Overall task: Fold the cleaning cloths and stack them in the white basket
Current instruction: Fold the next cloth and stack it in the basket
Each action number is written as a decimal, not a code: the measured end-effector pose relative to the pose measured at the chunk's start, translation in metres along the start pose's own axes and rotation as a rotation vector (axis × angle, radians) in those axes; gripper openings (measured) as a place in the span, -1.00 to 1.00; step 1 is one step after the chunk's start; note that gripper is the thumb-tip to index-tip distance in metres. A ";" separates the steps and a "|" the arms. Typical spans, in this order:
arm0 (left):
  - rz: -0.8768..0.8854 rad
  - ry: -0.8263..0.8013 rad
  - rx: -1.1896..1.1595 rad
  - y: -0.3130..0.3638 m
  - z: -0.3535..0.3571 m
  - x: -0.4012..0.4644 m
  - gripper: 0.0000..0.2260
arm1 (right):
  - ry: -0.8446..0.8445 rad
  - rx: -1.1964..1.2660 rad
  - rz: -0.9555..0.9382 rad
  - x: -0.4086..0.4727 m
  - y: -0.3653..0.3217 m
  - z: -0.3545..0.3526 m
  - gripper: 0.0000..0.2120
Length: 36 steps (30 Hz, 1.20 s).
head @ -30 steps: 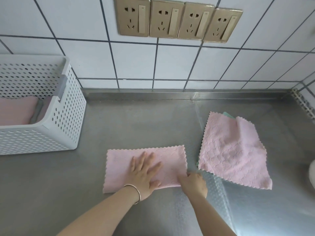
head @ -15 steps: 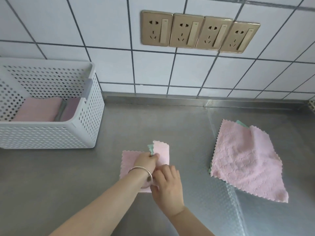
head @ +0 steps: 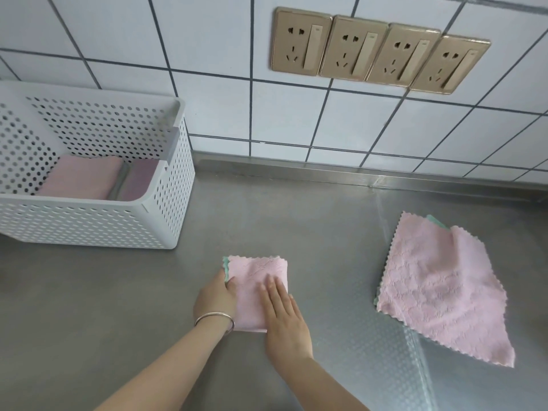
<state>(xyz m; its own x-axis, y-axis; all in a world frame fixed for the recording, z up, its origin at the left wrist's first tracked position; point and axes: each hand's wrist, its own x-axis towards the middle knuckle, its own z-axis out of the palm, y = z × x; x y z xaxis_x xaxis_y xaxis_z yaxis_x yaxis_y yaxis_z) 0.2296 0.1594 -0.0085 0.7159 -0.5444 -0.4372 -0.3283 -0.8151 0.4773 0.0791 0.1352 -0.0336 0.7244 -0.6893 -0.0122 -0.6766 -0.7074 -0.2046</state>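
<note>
A: Folded cloth [head: 256, 287], where?
B: Flat on the steel bench [head: 89, 292], near the front, middle. Pink, small square, a mint edge showing at its left side.
A: Left hand [head: 215, 301]?
B: At the cloth's left edge, thumb on top, fingers curled round the edge, so gripping it. Metal bangle [head: 214, 318] on that wrist.
A: Right hand [head: 283, 315]?
B: Flat, fingers straight and together, pressing down on the cloth's right half. Holding nothing.
A: Basket [head: 89, 229]?
B: White, perforated, on the bench at the left, against the tiled wall [head: 207, 114]. Well apart from the hands. Two folded pink stacks [head: 81, 180] lie inside, side by side; the right one is in shadow.
A: Any more cloths?
B: One open cloth [head: 439, 292] lies spread on the bench at the right, pink, zigzag edges, a wrinkle near its top. Mint corner peeks out from under its far edge; can't tell if that's its backing or a second cloth.
A: Background?
B: Four gold sockets [head: 379, 51] in a row on the wall.
</note>
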 end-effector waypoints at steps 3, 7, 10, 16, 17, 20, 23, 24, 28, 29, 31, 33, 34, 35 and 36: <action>-0.025 0.023 -0.001 -0.004 0.005 0.003 -0.65 | -0.024 -0.020 -0.021 0.001 -0.002 0.000 0.34; 0.008 0.078 -0.110 -0.007 0.007 0.003 -0.58 | -0.062 -0.002 -0.023 0.001 -0.002 0.002 0.30; 0.078 0.137 -0.206 -0.010 0.008 0.001 -0.51 | -0.098 0.028 -0.007 -0.002 -0.001 0.007 -0.04; 0.265 0.240 -0.154 -0.019 0.011 0.003 -0.52 | -0.071 0.026 -0.021 0.001 -0.004 -0.010 -0.34; 0.380 0.285 -0.035 -0.020 0.014 0.003 -0.54 | -0.038 0.036 -0.022 0.006 -0.004 -0.016 -0.41; 0.626 0.178 0.300 -0.014 0.024 -0.003 -0.57 | -0.033 -0.033 0.015 0.026 0.005 -0.021 -0.49; 0.668 0.027 0.482 -0.018 0.035 -0.003 -0.47 | -0.188 -0.053 0.009 0.036 0.019 -0.012 -0.47; 0.662 0.015 0.510 -0.020 0.035 -0.001 -0.45 | -0.231 -0.061 0.013 0.037 0.022 -0.011 -0.45; 0.641 0.045 0.530 -0.033 0.038 0.007 -0.43 | -0.308 -0.052 0.034 0.034 0.028 -0.006 -0.43; 0.629 0.039 0.528 -0.034 0.039 0.009 -0.42 | -0.311 -0.049 0.037 0.035 0.028 -0.004 -0.42; 0.609 0.043 0.523 -0.036 0.042 0.011 -0.39 | -0.292 -0.035 0.016 0.036 0.029 0.000 -0.39; 0.598 0.031 0.512 -0.037 0.045 0.016 -0.38 | -0.281 -0.016 0.006 0.040 0.031 0.002 -0.39; 0.591 -0.004 0.518 -0.035 0.046 0.019 -0.36 | -0.287 -0.007 0.006 0.044 0.032 0.001 -0.39; 0.591 0.001 0.536 -0.032 0.044 0.020 -0.34 | -0.285 -0.009 0.012 0.046 0.031 -0.001 -0.39; 0.603 0.004 0.553 -0.030 0.041 0.021 -0.28 | -0.293 -0.017 0.020 0.049 0.031 -0.006 -0.39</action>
<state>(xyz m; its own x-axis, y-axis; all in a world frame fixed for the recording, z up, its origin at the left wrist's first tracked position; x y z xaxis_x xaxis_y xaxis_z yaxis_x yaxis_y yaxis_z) 0.2293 0.1640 -0.0638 0.3209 -0.9208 -0.2219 -0.9136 -0.3627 0.1839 0.0926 0.0790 -0.0350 0.7168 -0.6301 -0.2987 -0.6912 -0.6986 -0.1850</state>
